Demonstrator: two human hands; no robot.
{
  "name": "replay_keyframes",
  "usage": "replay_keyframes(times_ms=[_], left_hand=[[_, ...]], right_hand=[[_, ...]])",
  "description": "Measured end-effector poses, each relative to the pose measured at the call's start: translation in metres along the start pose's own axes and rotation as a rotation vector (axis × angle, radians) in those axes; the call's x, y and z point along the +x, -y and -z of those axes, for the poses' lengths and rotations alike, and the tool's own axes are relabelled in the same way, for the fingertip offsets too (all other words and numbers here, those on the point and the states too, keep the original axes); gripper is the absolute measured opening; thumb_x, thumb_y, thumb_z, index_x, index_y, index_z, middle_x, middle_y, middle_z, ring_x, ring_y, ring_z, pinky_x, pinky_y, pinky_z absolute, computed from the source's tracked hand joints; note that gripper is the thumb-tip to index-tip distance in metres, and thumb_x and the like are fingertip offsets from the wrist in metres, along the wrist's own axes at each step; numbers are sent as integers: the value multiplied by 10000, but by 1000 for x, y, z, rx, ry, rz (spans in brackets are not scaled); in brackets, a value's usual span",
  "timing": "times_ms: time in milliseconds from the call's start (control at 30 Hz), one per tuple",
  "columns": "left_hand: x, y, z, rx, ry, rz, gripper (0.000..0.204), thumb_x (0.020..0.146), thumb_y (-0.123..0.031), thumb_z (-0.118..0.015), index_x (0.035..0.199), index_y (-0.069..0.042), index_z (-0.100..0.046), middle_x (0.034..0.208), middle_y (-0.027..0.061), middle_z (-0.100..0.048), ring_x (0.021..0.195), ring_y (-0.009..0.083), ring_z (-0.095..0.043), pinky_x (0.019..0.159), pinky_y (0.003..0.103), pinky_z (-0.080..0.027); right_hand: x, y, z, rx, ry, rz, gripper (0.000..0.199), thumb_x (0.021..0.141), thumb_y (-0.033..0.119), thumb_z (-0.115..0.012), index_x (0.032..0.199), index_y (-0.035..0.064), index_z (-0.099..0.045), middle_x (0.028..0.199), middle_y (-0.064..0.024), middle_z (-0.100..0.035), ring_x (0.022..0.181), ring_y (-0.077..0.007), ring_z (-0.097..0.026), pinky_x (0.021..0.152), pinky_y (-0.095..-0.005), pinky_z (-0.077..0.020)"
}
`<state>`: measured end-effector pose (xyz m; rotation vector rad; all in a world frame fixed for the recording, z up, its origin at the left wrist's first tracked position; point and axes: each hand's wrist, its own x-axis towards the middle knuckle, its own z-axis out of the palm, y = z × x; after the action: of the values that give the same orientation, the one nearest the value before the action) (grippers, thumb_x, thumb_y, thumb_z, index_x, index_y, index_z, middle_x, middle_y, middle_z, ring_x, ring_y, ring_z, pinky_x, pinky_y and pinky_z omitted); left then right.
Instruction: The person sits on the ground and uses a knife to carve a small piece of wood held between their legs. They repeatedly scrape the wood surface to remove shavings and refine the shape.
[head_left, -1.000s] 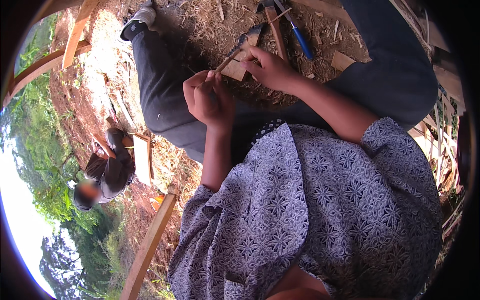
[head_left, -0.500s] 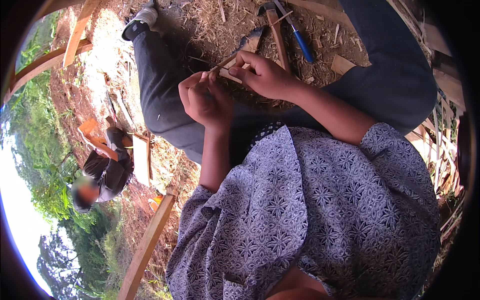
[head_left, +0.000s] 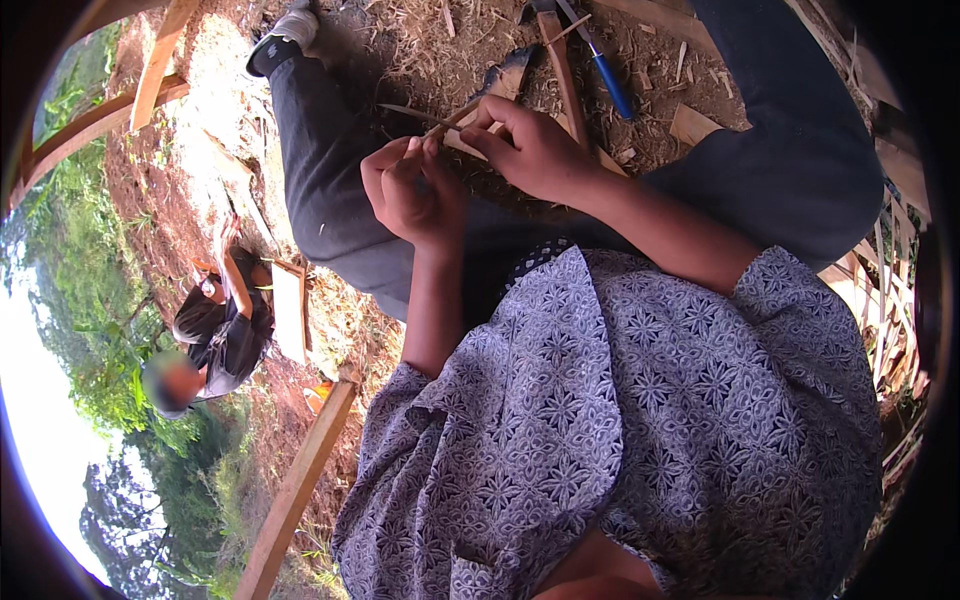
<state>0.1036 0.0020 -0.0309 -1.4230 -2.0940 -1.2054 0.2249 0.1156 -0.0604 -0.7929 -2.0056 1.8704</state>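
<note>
My left hand (head_left: 410, 190) is closed in a pinch, its fingertips on a thin strip of wood (head_left: 445, 127). Close beside it, my right hand (head_left: 532, 150) is curled around a knife, whose handle is hidden in the palm. The narrow pointed knife blade (head_left: 412, 111) reaches out leftward across the wood strip. Both hands are above my lap, between my spread legs. Just beyond the fingers lies a pale piece of wood with a blackened end (head_left: 512, 75).
A wooden-handled tool (head_left: 562, 75) and a blue-handled metal tool (head_left: 612, 88) lie on shaving-covered ground ahead. A wood offcut (head_left: 692, 124) sits near my right leg. At left, another person (head_left: 235, 345) sits by a board (head_left: 289, 312); a wooden beam (head_left: 300, 490) slants nearby.
The knife blade has shifted slightly up and shows more of its length across the strip. My hands stay close together. The other person's arm has moved, and the orange-brown piece is lower.
</note>
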Motion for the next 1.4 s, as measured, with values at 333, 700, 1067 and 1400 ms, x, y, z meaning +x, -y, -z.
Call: replay_keyframes(times_ms=[333,700,1067,1400], left_hand=[[7,6,-4,20,-24,36,112,943,5,-711,952,-26,-604,924,116,-651,819,237,-641,675,341,-527],[4,4,-8,-104,44,38,100,967,36,-679,992,-5,-592,1023,117,-628,870,181,-648,736,304,-560],[5,11,-11,-254,-21,180,136,891,50,-740,960,-15,-642,948,125,-669,826,232,-674,700,316,-543],[16,2,-12,-93,9,81,135,880,24,-753,918,-30,-636,941,133,-685,804,256,-680,686,344,-542]], right_hand=[[7,11,-8,78,-11,125,210,1047,225,-638,1003,31,-572,737,-26,-635,619,-61,-569,554,-276,-428],[0,28,3,174,43,-15,176,1046,206,-640,1050,41,-581,784,-10,-641,672,-58,-603,591,-256,-464],[-16,39,20,161,85,-53,303,992,156,-573,1285,82,-590,743,-103,-658,640,-186,-645,645,-363,-498],[-6,35,5,48,-23,62,207,1063,221,-583,1202,66,-590,818,-66,-693,735,-139,-676,685,-314,-513]])
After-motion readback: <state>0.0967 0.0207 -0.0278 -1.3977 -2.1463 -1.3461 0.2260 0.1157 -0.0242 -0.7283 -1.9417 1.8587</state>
